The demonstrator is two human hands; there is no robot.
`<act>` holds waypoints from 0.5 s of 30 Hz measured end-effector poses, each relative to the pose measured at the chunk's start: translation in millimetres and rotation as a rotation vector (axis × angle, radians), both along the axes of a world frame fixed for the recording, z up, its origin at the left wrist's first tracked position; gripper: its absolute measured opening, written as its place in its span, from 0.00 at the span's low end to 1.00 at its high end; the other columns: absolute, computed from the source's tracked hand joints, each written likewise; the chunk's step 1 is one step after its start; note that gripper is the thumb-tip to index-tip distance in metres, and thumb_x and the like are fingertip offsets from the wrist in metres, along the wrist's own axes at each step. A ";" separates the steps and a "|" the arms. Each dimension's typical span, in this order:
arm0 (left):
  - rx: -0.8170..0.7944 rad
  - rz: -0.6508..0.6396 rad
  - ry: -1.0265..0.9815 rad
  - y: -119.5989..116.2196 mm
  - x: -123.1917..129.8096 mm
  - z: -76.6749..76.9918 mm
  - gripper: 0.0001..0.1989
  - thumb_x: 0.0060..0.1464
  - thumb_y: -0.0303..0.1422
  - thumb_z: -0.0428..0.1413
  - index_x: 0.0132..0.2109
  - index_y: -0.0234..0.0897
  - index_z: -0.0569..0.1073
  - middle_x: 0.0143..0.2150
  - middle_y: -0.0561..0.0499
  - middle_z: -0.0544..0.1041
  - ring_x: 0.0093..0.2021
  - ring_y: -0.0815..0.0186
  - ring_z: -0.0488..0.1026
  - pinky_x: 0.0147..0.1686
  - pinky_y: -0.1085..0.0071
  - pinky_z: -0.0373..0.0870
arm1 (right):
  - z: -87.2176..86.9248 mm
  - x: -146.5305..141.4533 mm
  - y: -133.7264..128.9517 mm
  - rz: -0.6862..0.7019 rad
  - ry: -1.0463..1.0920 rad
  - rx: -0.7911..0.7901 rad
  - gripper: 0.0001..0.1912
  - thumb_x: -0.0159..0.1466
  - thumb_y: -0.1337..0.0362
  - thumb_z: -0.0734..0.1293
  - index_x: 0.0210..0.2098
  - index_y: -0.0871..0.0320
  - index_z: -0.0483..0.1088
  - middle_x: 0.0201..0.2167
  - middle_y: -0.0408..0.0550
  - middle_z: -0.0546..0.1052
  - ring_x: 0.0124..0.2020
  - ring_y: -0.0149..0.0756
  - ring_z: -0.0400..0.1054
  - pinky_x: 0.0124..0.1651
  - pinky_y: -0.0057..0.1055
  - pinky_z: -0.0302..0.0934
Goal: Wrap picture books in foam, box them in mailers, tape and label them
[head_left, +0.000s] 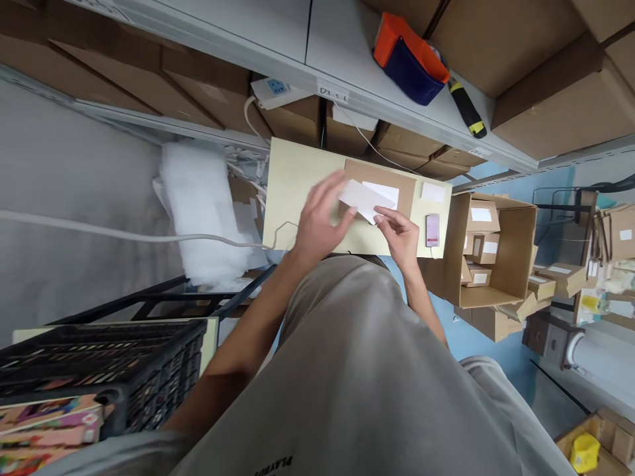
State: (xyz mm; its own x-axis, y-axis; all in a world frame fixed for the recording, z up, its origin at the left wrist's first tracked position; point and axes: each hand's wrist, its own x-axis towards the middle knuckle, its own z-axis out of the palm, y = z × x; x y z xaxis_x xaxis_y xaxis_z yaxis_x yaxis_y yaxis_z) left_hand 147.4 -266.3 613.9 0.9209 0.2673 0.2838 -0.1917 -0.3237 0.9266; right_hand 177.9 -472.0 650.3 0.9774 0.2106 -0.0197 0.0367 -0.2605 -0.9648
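A white slip of paper [363,199] is held up over the pale yellow tabletop [297,168]. My right hand [399,239] pinches its right end between thumb and fingers. At the slip's left end is my left hand [322,215], its fingers stretched out and apart and a little blurred. The left thumb tip is at the slip's lower edge; whether it presses on it is hard to see. Beneath the slip lies a flat brown cardboard box [405,192] with a white label [389,192] on top, partly hidden by the slip and my hand.
A phone [432,230] on a cable and a white paper piece [433,192] lie at the table's right. An open carton [513,258] with several small boxes stands beyond. White wrapping [198,205] hangs left; a black crate [163,370] is lower left. A shelf [342,39] overhangs the back.
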 end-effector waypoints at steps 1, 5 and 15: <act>0.030 -0.084 -0.013 -7.1 -3.8 8.0 0.22 0.71 0.47 0.62 0.65 0.44 0.81 0.70 0.41 0.81 0.72 0.51 0.77 0.73 0.52 0.76 | 1.7 0.5 1.4 0.020 -0.024 -0.002 0.23 0.68 0.40 0.78 0.52 0.49 0.87 0.49 0.48 0.90 0.49 0.42 0.85 0.60 0.44 0.81; 0.014 -0.220 -0.015 -28.1 -13.0 27.4 0.20 0.77 0.46 0.57 0.64 0.43 0.84 0.62 0.45 0.87 0.61 0.56 0.86 0.67 0.58 0.81 | 12.6 1.9 3.7 0.078 -0.146 0.017 0.27 0.74 0.42 0.75 0.66 0.46 0.80 0.42 0.44 0.88 0.46 0.38 0.83 0.60 0.41 0.80; -0.148 -0.182 -0.035 -45.8 -14.6 50.0 0.23 0.78 0.50 0.56 0.64 0.44 0.86 0.62 0.47 0.87 0.62 0.55 0.87 0.67 0.58 0.83 | 18.7 -0.3 -12.3 0.140 -0.200 0.053 0.44 0.76 0.45 0.74 0.84 0.39 0.53 0.48 0.45 0.87 0.50 0.40 0.83 0.56 0.39 0.80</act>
State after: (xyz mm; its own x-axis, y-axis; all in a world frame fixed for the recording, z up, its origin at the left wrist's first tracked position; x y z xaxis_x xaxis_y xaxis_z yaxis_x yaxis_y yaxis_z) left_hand 132.8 -312.1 663.9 0.9479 0.1387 0.2868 -0.2677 -0.1414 0.9531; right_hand 177.6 -484.3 669.0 0.9220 0.3398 0.1855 0.2602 -0.1891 -0.9469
